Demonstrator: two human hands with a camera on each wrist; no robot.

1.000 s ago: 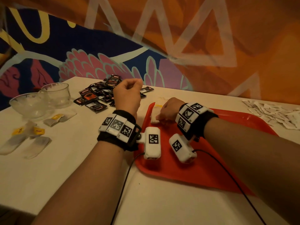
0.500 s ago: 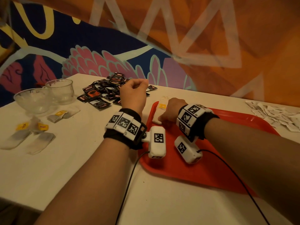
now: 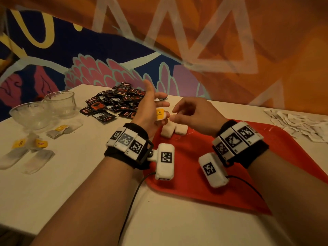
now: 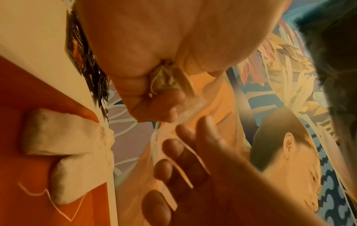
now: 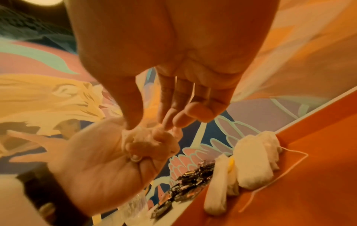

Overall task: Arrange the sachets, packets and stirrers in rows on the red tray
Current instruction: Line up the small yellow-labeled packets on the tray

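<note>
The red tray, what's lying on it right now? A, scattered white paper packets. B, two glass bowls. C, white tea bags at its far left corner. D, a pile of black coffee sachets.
C: white tea bags lie at the far left corner of the red tray; the black sachets, glass bowls and white packets all sit on the table.

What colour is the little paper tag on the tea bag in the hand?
Yellow tag, clearest in the head view.

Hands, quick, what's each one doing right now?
Left hand: holding a tea bag with curled lower fingers.
Right hand: open, fingertips reaching toward that tea bag.
</note>
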